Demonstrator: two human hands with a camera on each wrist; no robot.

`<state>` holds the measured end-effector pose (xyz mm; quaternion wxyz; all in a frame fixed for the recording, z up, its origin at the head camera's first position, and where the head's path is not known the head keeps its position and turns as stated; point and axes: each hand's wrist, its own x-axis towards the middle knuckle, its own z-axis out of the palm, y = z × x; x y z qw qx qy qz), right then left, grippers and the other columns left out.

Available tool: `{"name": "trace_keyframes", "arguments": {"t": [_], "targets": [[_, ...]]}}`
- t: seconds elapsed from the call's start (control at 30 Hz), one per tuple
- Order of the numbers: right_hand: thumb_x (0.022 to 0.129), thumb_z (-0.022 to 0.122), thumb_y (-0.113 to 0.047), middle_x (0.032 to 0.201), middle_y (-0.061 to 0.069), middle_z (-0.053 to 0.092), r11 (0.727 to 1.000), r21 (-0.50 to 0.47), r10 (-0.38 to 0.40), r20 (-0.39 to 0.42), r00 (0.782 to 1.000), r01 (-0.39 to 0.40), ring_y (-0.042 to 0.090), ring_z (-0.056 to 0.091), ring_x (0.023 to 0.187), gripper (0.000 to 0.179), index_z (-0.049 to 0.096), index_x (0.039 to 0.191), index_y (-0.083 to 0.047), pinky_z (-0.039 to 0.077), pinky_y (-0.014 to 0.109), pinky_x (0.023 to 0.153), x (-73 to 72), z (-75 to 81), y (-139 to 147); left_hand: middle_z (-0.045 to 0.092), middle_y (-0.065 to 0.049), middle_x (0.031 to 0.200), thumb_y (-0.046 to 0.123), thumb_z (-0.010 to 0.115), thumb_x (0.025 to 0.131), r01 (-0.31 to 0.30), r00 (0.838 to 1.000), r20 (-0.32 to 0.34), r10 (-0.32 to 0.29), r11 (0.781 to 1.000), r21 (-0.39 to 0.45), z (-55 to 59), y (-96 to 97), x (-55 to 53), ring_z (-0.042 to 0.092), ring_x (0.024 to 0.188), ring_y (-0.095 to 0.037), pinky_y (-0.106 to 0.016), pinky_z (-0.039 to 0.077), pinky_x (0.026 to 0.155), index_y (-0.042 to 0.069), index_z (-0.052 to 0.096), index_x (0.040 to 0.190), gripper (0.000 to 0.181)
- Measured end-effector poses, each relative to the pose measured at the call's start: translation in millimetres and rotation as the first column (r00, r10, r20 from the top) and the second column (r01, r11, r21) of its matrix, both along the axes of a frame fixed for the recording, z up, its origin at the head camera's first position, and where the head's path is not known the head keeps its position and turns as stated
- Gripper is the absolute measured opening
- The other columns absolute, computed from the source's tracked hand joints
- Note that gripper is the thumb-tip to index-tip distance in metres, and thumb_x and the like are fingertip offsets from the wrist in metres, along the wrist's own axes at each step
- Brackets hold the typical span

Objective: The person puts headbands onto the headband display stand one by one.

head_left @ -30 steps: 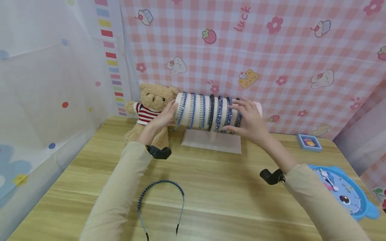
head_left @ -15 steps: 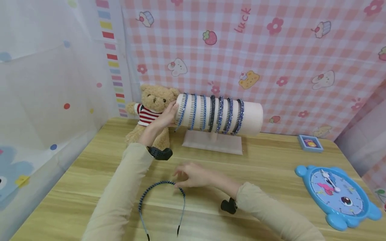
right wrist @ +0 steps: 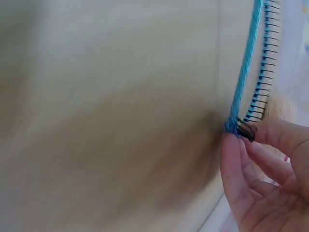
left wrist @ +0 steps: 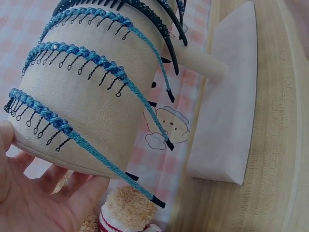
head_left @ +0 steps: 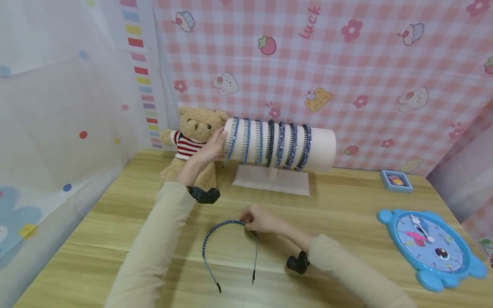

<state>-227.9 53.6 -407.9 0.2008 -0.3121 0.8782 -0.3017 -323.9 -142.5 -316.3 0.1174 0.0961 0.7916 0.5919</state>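
Note:
My left hand [head_left: 211,148] grips the left end of a pale padded roll-shaped headband stand [head_left: 323,149], its fingers around the end rim in the left wrist view. Several blue and black toothed headbands [left wrist: 91,58] ring the roll side by side. Above the table's middle, my right hand [head_left: 262,219] pinches a blue braided headband [head_left: 205,244] near one side of its arch, between thumb and fingertips. Its two black-tipped ends point toward me. In the right wrist view, the light-blue band [right wrist: 246,63] and its row of black teeth rise from the pinch.
A teddy bear [head_left: 188,124] in a striped shirt sits behind my left hand, close to the stand. A blue animal-shaped clock [head_left: 431,248] lies at the right, with a small blue framed box [head_left: 396,181] behind it. A pink checked cloth [head_left: 292,64] hangs at the back.
My right hand has left the roll, come down to the headband on the table and taken hold of it. The headband has shifted right and away from me. My left hand stays put.

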Motion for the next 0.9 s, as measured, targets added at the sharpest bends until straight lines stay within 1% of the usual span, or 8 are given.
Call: {"name": "trace_keyframes", "arguments": {"t": [0.13,0.27,0.37,0.47,0.6,0.73,0.8,0.9], "targets": [[0.081,0.056,0.004,0.073,0.007,0.061,0.999,0.017,-0.04,0.146,0.989,0.038,0.005,0.052,0.05,0.027,0.062,0.107,0.01,0.051,0.019,0.049,-9.2,9.7,36,0.006,-0.013,0.152,0.049,0.017,0.097,0.002,1.0,0.0,-0.002,1.0,-0.012,1.3,-1.6,-0.2,0.019,0.137,-0.035,-0.054,0.032,0.106,0.02,-0.001,0.148,0.06],[0.083,0.054,0.0,0.084,0.012,0.064,0.997,0.024,-0.072,0.274,0.959,0.068,0.006,0.056,0.057,0.027,0.06,0.107,0.011,0.055,0.023,0.057,-14.5,20.7,77,0.007,-0.013,0.152,0.048,0.017,0.098,-0.003,1.0,0.009,0.003,1.0,-0.006,2.0,-1.8,-0.3,0.019,0.137,-0.034,-0.053,0.032,0.106,0.02,-0.001,0.148,0.06],[0.084,0.055,-0.005,0.094,0.014,0.062,0.993,0.025,-0.115,0.345,0.932,0.113,0.008,0.058,0.064,0.029,0.059,0.108,0.01,0.057,0.027,0.063,-15.7,30.7,107,0.009,-0.014,0.151,0.046,0.017,0.098,-0.005,1.0,0.015,0.005,1.0,0.009,1.4,-1.2,-0.8,0.02,0.137,-0.035,-0.053,0.032,0.106,0.02,0.001,0.148,0.058],[0.084,0.056,-0.009,0.097,0.014,0.059,0.99,0.018,-0.138,0.397,0.907,0.143,0.01,0.057,0.07,0.035,0.053,0.113,0.011,0.057,0.029,0.068,-15.1,41.7,139,0.01,-0.014,0.151,0.046,0.017,0.098,-0.002,1.0,0.015,0.002,1.0,0.011,0.8,-0.3,-0.6,0.021,0.137,-0.035,-0.053,0.032,0.106,0.02,0.001,0.148,0.058],[0.085,0.053,-0.011,0.101,0.014,0.055,0.981,-0.005,-0.171,0.447,0.878,0.194,0.012,0.055,0.077,0.041,0.044,0.116,0.012,0.055,0.03,0.072,-14.7,55.9,184,0.009,-0.014,0.151,0.046,0.016,0.098,0.006,1.0,0.012,-0.006,1.0,0.006,0.1,0.4,0.0,0.021,0.136,-0.036,-0.054,0.033,0.105,0.02,0.0,0.148,0.058],[0.09,0.052,-0.017,0.117,0.023,0.05,0.958,-0.026,-0.244,0.461,0.853,0.287,0.012,0.055,0.09,0.049,0.036,0.125,0.013,0.054,0.032,0.08,-15.3,68.5,222,0.007,-0.014,0.152,0.047,0.016,0.098,0.015,1.0,0.019,-0.015,1.0,0.002,3.9,0.1,2.2,0.019,0.137,-0.036,-0.054,0.032,0.106,0.019,-0.001,0.148,0.059],[0.092,0.052,-0.022,0.117,0.02,0.05,0.941,-0.043,-0.282,0.453,0.846,0.337,0.01,0.055,0.092,0.056,0.032,0.129,0.014,0.053,0.032,0.082,-15.4,73.2,236,0.006,-0.014,0.152,0.047,0.016,0.098,0.015,1.0,0.019,-0.015,1.0,-0.001,4.7,-0.3,2.3,0.019,0.137,-0.036,-0.054,0.031,0.106,0.019,-0.002,0.148,0.06],[0.093,0.052,-0.026,0.11,0.008,0.053,0.911,-0.071,-0.336,0.446,0.829,0.407,0.005,0.053,0.085,0.061,0.027,0.131,0.014,0.053,0.029,0.081,-16.2,78.6,250,0.009,-0.015,0.151,0.046,0.016,0.098,0.008,1.0,0.021,-0.008,1.0,0.011,2.6,-0.6,0.3,0.021,0.136,-0.036,-0.054,0.032,0.105,0.019,0.0,0.148,0.059]]}}
